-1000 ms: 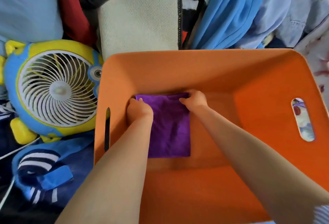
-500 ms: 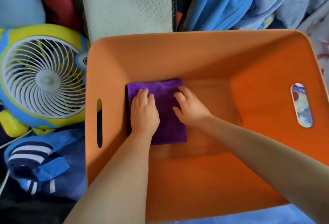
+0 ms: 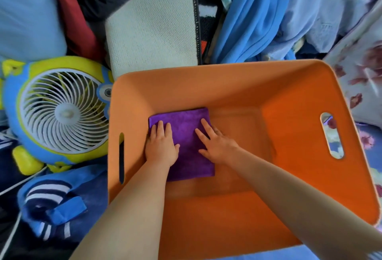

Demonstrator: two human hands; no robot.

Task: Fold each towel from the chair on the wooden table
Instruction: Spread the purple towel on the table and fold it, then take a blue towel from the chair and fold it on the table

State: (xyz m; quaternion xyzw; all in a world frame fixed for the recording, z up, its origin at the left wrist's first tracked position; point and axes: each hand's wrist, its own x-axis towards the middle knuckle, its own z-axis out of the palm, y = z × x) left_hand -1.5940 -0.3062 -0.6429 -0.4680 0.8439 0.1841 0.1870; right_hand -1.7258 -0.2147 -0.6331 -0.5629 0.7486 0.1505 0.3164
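Note:
A folded purple towel [image 3: 186,135] lies flat on the floor of an orange bin [image 3: 227,86], against its left wall. My left hand [image 3: 161,146] rests palm down on the towel's left side with straight fingers. My right hand [image 3: 215,144] presses flat on the towel's right edge, fingers spread and partly over the bin floor. Both forearms reach down into the bin from the near side.
A blue and yellow toy-shaped fan [image 3: 60,111] stands left of the bin. Striped blue cloth [image 3: 53,204] lies at the lower left. Hanging blue, red and cream garments [image 3: 248,16] crowd the back. Flowered fabric [image 3: 363,86] lies at the right.
A second ago both hands gripped the towel's far corners with curled fingers. They let go, slid back toward me and now lie flat on the towel. The view shifted slightly.

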